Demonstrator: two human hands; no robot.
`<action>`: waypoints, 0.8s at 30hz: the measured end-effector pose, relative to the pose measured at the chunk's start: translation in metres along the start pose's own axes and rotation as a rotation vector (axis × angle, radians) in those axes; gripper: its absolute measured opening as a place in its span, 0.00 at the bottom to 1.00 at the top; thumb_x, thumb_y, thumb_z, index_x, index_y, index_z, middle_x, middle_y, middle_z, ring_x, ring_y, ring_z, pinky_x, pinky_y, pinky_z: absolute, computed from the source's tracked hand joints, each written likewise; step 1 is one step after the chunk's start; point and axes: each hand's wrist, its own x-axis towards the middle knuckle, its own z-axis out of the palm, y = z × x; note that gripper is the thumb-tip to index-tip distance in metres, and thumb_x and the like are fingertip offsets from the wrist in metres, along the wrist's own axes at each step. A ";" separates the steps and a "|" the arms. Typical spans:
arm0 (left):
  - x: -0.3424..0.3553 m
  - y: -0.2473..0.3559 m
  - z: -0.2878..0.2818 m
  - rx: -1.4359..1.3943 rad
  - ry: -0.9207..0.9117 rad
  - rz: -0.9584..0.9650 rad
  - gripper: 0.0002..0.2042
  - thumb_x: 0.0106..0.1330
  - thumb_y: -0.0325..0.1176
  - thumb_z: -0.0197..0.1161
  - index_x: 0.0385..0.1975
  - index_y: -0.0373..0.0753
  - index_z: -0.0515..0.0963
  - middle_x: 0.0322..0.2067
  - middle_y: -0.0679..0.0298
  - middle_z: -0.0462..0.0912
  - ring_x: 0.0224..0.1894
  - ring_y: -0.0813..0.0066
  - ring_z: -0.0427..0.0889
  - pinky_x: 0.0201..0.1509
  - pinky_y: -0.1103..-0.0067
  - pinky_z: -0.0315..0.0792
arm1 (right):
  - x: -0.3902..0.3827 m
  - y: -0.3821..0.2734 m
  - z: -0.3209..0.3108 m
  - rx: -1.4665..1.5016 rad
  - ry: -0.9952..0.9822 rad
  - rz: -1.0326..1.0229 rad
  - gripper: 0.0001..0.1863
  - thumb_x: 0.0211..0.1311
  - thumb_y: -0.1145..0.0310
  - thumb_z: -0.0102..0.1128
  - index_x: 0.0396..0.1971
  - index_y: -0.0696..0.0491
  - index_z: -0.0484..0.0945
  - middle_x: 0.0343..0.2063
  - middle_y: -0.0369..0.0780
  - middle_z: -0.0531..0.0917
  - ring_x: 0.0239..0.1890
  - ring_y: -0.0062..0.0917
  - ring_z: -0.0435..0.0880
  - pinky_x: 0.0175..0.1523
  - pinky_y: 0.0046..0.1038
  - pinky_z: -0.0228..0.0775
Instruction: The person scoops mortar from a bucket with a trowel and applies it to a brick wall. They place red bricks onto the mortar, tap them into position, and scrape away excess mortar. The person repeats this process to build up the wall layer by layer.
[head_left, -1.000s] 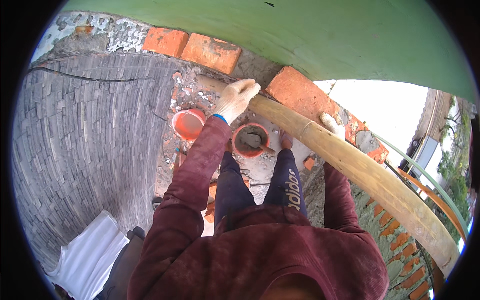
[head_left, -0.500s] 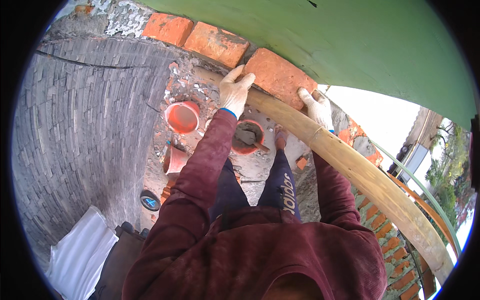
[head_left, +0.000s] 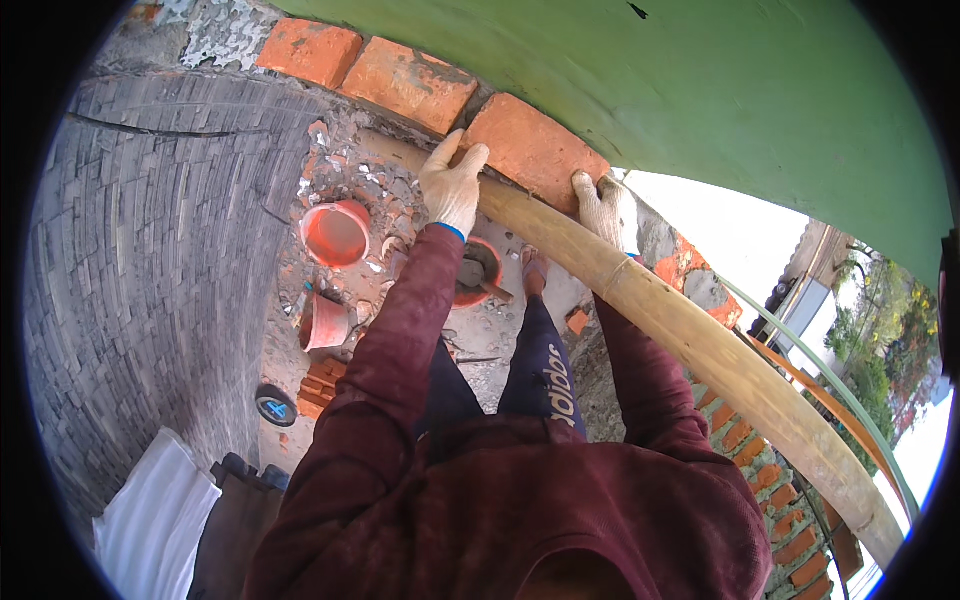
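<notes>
Both hands wear pale knit gloves and grip a red-orange brick [head_left: 532, 148] on the wall top. My left hand [head_left: 452, 185] is at the brick's left end, thumb and fingers closed on it beside the bamboo pole. My right hand [head_left: 603, 210] holds the right end with its fingers curled over the edge. The brick lies next to two other bricks [head_left: 405, 88] along the foot of a green surface [head_left: 720, 100]. The long bamboo pole [head_left: 720, 370] crosses diagonally just below the brick, from under my left hand to the lower right, over my right forearm.
Below are a red bucket [head_left: 335, 235], another [head_left: 478, 268] with grey mortar and a trowel, a tipped pail [head_left: 323, 321], a brick stack [head_left: 320, 388] and rubble. A grey stone-patterned wall [head_left: 170, 280] curves on the left, a white sheet [head_left: 160, 500] at its foot. Exposed brickwork [head_left: 760, 470] is on the right.
My right hand has moved up onto the brick, and the brick has shifted left toward the neighbouring bricks. My left hand has shifted to the brick's left end, fingers more raised.
</notes>
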 end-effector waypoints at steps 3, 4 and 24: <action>0.002 -0.003 -0.001 -0.085 0.026 0.008 0.29 0.63 0.29 0.75 0.62 0.22 0.74 0.59 0.50 0.81 0.59 0.67 0.80 0.64 0.75 0.73 | -0.001 -0.003 -0.001 -0.186 0.006 -0.040 0.28 0.66 0.47 0.61 0.31 0.64 0.83 0.26 0.55 0.84 0.31 0.47 0.85 0.42 0.43 0.74; 0.000 -0.002 0.001 -0.087 0.020 -0.007 0.29 0.63 0.28 0.75 0.62 0.22 0.74 0.59 0.50 0.80 0.59 0.67 0.79 0.64 0.75 0.73 | -0.006 -0.017 -0.005 -0.122 0.017 0.006 0.30 0.65 0.46 0.61 0.25 0.64 0.80 0.23 0.55 0.81 0.29 0.50 0.82 0.40 0.44 0.72; 0.005 0.001 0.004 0.181 -0.026 0.068 0.24 0.59 0.32 0.78 0.52 0.23 0.81 0.49 0.52 0.86 0.50 0.67 0.84 0.57 0.75 0.77 | 0.008 0.006 -0.022 -0.317 0.006 -0.017 0.32 0.65 0.43 0.61 0.19 0.61 0.80 0.20 0.51 0.81 0.25 0.47 0.81 0.37 0.44 0.72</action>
